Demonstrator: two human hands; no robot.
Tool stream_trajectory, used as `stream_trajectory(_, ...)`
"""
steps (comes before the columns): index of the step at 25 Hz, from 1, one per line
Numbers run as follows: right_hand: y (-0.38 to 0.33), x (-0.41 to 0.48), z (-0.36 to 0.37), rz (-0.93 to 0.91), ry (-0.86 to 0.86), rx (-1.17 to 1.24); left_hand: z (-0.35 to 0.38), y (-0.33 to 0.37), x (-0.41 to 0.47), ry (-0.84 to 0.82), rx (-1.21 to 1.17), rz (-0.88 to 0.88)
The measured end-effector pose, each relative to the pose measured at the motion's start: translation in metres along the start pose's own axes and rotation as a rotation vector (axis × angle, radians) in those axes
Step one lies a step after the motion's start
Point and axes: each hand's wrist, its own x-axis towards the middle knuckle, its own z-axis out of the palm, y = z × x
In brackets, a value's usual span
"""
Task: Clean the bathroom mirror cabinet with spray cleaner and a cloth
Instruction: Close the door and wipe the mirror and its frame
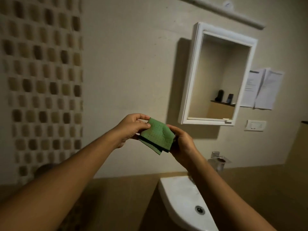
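Note:
A folded green cloth (155,135) is held up in front of me by both hands. My left hand (130,128) pinches its upper left corner between thumb and fingers. My right hand (180,141) grips its right edge, fingers curled round it. The white-framed mirror cabinet (196,70) hangs on the wall above and to the right of the cloth, its mirror (218,77) reflecting a shelf with dark bottles. No spray cleaner is in view.
A white washbasin (180,204) sits below my right forearm, with a chrome tap (216,160) behind it. Papers (263,90) and a wall switch (255,125) are right of the cabinet. A light bar (221,11) runs above. Patterned tiles (43,80) cover the left wall.

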Motion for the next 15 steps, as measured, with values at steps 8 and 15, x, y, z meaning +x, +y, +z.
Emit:
stream_trajectory(8, 0.134, -0.134, 0.066, 0.188, -0.367, -0.164, -0.081, -0.095, -0.206, 0.404, -0.048, -0.303)
stream_trajectory(15, 0.287, -0.202, 0.174, 0.524, -0.552, -0.264, -0.183, -0.190, -0.372, 0.532, -0.026, -0.671)
